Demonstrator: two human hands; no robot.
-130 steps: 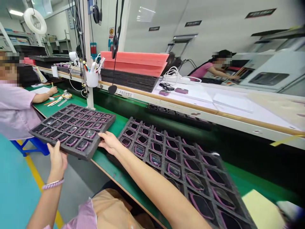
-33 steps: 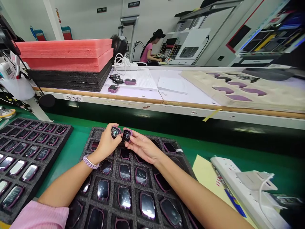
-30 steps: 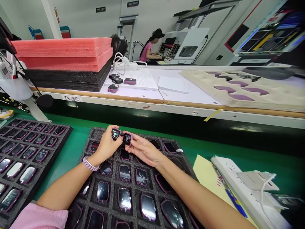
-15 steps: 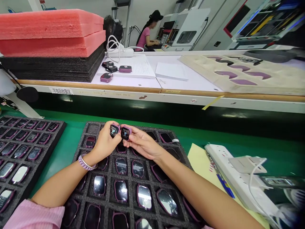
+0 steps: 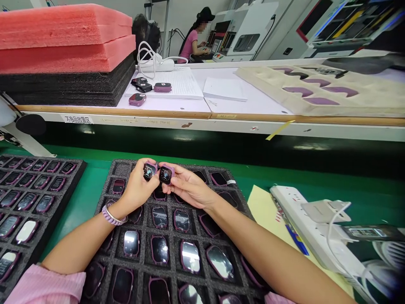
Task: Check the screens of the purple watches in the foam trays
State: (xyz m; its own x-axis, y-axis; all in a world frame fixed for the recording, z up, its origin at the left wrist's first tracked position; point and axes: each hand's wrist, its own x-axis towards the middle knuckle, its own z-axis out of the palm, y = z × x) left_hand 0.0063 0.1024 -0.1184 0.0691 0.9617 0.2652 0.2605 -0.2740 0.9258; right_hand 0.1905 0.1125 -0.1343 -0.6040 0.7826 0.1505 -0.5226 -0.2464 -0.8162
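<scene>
Two purple-cased smartwatches with lit screens are held side by side above a dark foam tray [image 5: 143, 249]. My left hand [image 5: 139, 182] is closed on the left smartwatch [image 5: 149, 171], thumb at its lower edge. The right smartwatch [image 5: 166, 174] sits between the thumb and fingers of my right hand [image 5: 190, 185]. Both screens face me, and the cases are close together; I cannot tell whether they touch. Below my hands, the tray's compartments hold many purple-rimmed watch bodies, such as a watch body [image 5: 160, 249] with a dark, reflective screen.
Another foam tray [image 5: 60, 202] of watches lies left. A power strip [image 5: 303, 219], yellow paper [image 5: 261, 202] and blue pen [image 5: 296, 240] lie right. The shelf [image 5: 190, 109] bears red foam sheets [image 5: 63, 33], loose watches [image 5: 137, 99] and a beige tray [image 5: 268, 84]. A person in pink [image 5: 190, 44] sits behind.
The view has shifted slightly, so the shelf and its items sit a little higher and further left. Both hands keep hold of the two smartwatches in nearly the same pose.
</scene>
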